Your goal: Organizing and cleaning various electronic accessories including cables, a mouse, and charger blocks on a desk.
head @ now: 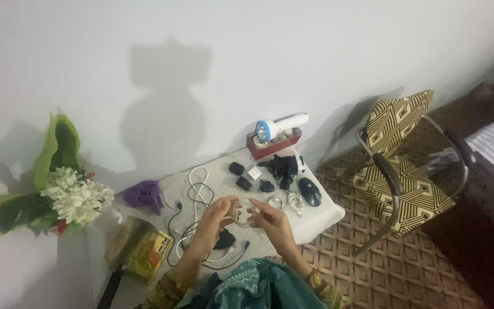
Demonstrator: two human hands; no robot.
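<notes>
Both hands, left hand (215, 216) and right hand (271, 220), pinch what looks like a coiled white cable (244, 213) between closed fingertips; beyond them, chargers (246, 175) crowd the table (321, 220) to its edge.

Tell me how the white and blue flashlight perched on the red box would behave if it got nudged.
The flashlight lies lengthwise across the narrow red box, overhanging at both ends, so a nudge would probably tip it off. Its rounded body looks apt to roll. It seems to be plastic, likely stiff and fairly light.
</notes>
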